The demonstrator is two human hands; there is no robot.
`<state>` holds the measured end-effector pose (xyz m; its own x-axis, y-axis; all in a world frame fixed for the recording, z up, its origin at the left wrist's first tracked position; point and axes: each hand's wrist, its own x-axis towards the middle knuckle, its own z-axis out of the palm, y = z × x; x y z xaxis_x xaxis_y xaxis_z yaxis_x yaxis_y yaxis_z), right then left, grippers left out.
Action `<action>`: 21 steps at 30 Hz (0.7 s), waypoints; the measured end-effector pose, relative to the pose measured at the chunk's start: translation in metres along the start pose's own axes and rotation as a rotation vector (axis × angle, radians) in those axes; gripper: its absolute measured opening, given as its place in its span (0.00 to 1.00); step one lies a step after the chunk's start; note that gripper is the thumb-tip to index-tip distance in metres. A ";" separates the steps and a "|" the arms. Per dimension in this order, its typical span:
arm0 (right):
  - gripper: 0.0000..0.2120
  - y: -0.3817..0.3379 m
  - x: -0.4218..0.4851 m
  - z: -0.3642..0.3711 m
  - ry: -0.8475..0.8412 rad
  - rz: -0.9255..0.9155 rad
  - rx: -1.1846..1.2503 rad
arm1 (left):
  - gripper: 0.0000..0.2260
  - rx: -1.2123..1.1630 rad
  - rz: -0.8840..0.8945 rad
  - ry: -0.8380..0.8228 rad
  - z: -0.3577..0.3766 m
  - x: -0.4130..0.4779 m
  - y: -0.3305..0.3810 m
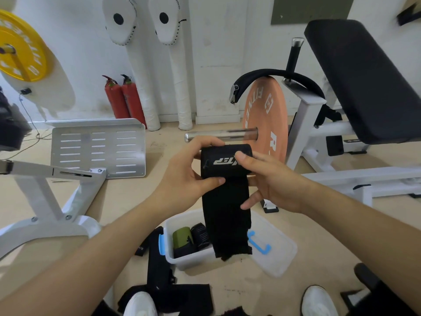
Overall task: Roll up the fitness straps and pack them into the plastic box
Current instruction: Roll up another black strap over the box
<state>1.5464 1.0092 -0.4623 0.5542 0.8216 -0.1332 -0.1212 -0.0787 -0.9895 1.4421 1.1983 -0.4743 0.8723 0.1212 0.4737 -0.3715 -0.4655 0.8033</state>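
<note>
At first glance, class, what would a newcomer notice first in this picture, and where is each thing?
The black strap at the centre stands out: half rolled, gripped by the left hand and the right hand, with its tail hanging over the plastic box on the floor. Just behind the hands an orange weight plate stands upright, and a yellow plate sits at the upper left.

Matt black cloth strap [226, 201], translucent plastic box [182, 258], glossy metal bar [218, 134].
</note>
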 end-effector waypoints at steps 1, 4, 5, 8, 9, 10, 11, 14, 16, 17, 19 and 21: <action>0.20 0.001 0.000 0.000 0.007 -0.014 -0.006 | 0.29 0.020 0.013 -0.008 0.000 0.000 0.000; 0.20 0.003 0.001 -0.001 0.017 -0.081 -0.035 | 0.30 0.075 0.030 -0.028 -0.002 0.001 0.000; 0.19 0.003 0.002 -0.002 0.026 -0.103 -0.040 | 0.30 0.097 0.034 -0.034 -0.003 0.001 -0.001; 0.19 0.003 0.003 -0.003 0.054 -0.167 -0.056 | 0.31 0.077 -0.099 -0.072 -0.005 0.003 -0.003; 0.19 0.003 0.003 -0.004 0.063 -0.192 -0.067 | 0.31 0.027 -0.203 -0.089 -0.005 0.003 -0.001; 0.19 0.003 0.004 -0.005 0.072 -0.214 -0.081 | 0.30 -0.026 -0.298 -0.110 -0.005 0.002 0.000; 0.19 0.004 0.004 -0.006 0.082 -0.230 -0.095 | 0.29 -0.074 -0.368 -0.126 -0.005 0.002 0.002; 0.20 0.006 0.004 -0.008 0.101 -0.268 -0.130 | 0.25 -0.253 -0.495 -0.154 -0.004 0.001 0.010; 0.22 0.008 0.004 -0.008 0.094 -0.289 -0.138 | 0.23 -0.341 -0.546 -0.149 -0.003 0.001 0.013; 0.22 0.010 0.004 -0.008 0.088 -0.302 -0.149 | 0.23 -0.369 -0.555 -0.143 -0.002 0.001 0.013; 0.23 0.012 0.004 -0.007 0.075 -0.325 -0.184 | 0.22 -0.415 -0.554 -0.127 0.000 0.000 0.011; 0.25 0.012 0.003 -0.006 0.071 -0.332 -0.220 | 0.22 -0.454 -0.544 -0.114 0.001 0.000 0.008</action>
<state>1.5520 1.0071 -0.4751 0.5899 0.7823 0.2000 0.2493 0.0591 -0.9666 1.4398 1.1939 -0.4682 0.9900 0.1284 -0.0576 0.0518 0.0484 0.9975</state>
